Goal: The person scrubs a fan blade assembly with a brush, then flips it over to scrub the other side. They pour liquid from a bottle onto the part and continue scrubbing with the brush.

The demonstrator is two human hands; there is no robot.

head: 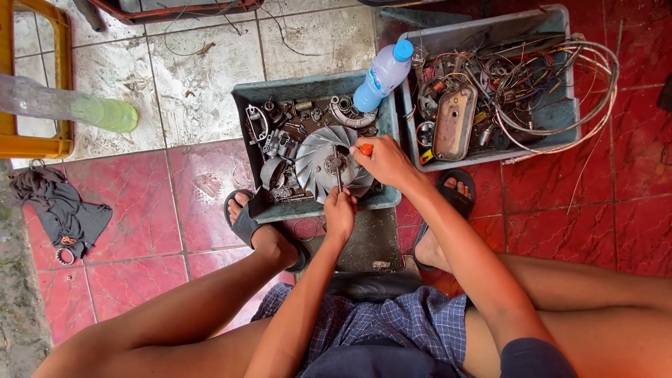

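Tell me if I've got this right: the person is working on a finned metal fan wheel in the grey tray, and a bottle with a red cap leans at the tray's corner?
Nearly. The head view shows the bottle has a blue cap, not red. The rest holds: both hands, left hand and right hand, are at the finned fan wheel in the grey tray, and the bottle leans at the tray's corner.

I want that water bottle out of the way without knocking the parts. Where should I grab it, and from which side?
Probably grip the plastic bottle around its upper body just below the blue cap. It leans tilted on the rim between the two grey trays, cap end highest and free. Come from above; its base sits among metal parts, and the right hand works just below.
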